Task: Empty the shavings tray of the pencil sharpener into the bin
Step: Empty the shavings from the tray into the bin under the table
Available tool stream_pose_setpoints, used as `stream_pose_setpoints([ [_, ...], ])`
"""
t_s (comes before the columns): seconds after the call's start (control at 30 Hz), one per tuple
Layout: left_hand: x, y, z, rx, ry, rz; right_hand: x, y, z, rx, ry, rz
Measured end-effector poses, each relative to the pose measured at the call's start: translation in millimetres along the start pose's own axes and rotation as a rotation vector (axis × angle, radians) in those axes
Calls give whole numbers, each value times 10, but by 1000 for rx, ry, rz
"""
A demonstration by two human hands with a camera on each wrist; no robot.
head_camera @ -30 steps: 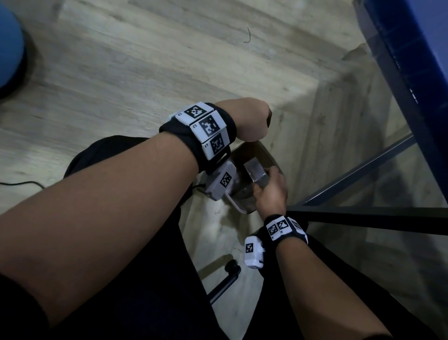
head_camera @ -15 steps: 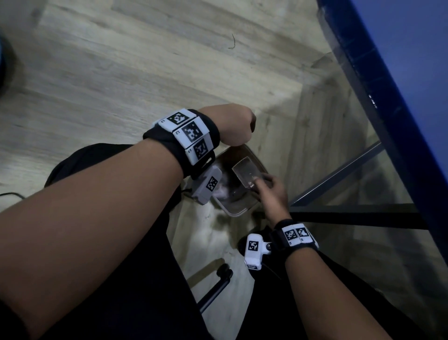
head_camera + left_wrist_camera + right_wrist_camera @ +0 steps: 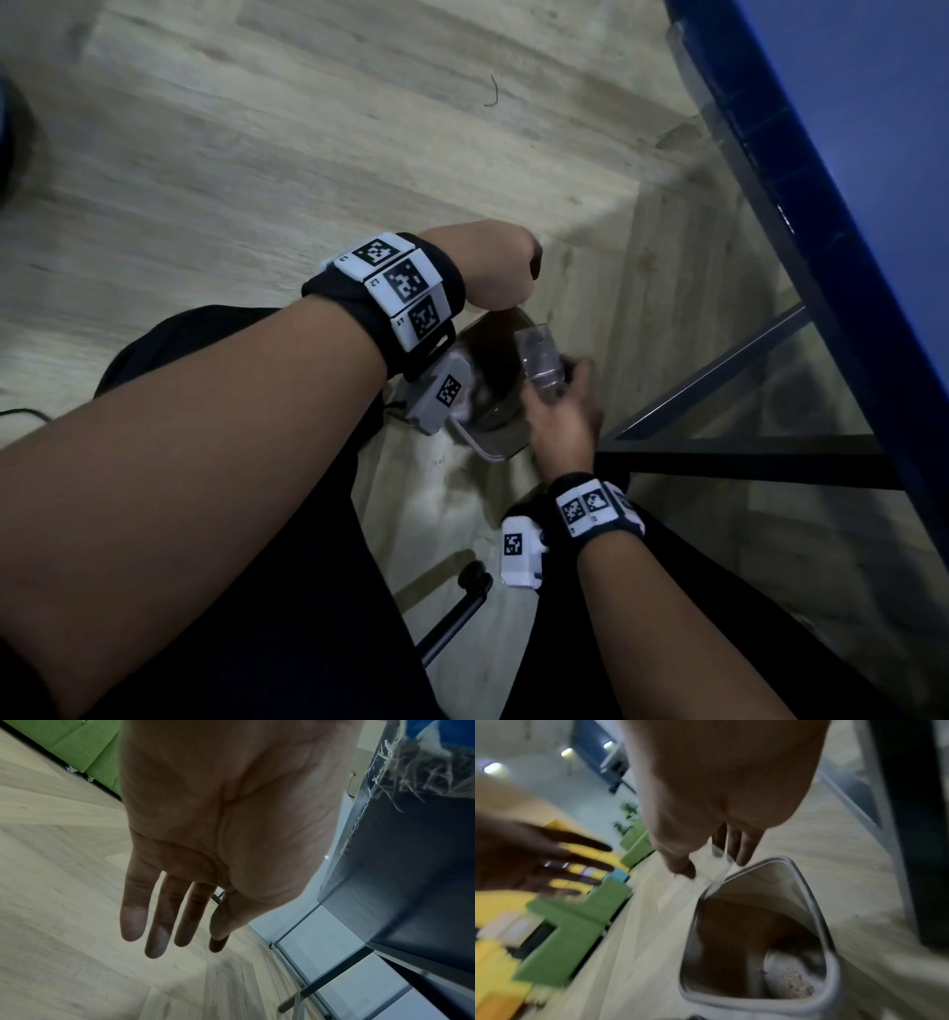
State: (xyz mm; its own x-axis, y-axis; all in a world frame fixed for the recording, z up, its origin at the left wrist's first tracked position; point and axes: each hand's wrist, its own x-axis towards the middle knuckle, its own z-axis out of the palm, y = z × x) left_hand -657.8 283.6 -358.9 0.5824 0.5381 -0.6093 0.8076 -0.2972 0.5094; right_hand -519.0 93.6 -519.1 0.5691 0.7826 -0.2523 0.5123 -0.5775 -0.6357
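The bin [image 3: 488, 448] stands on the wooden floor between my knees, pale-rimmed and brown inside. My right hand [image 3: 562, 411] pinches the clear plastic shavings tray [image 3: 542, 357] above the bin's right rim, and the tray is tilted. In the right wrist view the thumb and fingers of my right hand [image 3: 712, 862] grip the tray [image 3: 707, 871] just over the bin [image 3: 757, 1002], with shavings [image 3: 794, 982] lying at its bottom. My left hand [image 3: 493, 267] hovers over the bin's far side. Its fingers [image 3: 159, 941] are straight and hold nothing.
A blue table edge [image 3: 821, 257] runs down the right side, with black metal frame bars [image 3: 744, 457] beneath it, close to my right hand. A black chair caster [image 3: 475, 578] sits on the floor near my legs. Green blocks [image 3: 572, 923] stand off to the left.
My right hand has raised the tray a little and tipped it over the bin. The left hand stays above the bin's far rim. The head view has shifted slightly.
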Motion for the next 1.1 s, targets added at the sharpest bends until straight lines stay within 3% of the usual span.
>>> stream_pose_setpoints([
  [0.1,-7,14,-16,-11,-12,-9,-66,38,117,-260,-108,-143],
  [0.2,-11,-14,-24,-23,-5,-11,-27,72,136,-274,-50,-125],
  [0.47,38,18,-14,-11,-9,4,37,132,1,-366,-75,-176],
  [0.6,50,17,3,-19,-9,-4,12,123,-37,-371,-162,-167],
  [0.7,54,27,5,-6,-3,4,-3,55,-58,-341,-220,-113],
  [1.0,68,30,196,-50,28,2,-60,-216,-508,166,-130,324],
  [1.1,-19,65,324,-41,-1,13,-138,-227,-713,351,-146,399],
])
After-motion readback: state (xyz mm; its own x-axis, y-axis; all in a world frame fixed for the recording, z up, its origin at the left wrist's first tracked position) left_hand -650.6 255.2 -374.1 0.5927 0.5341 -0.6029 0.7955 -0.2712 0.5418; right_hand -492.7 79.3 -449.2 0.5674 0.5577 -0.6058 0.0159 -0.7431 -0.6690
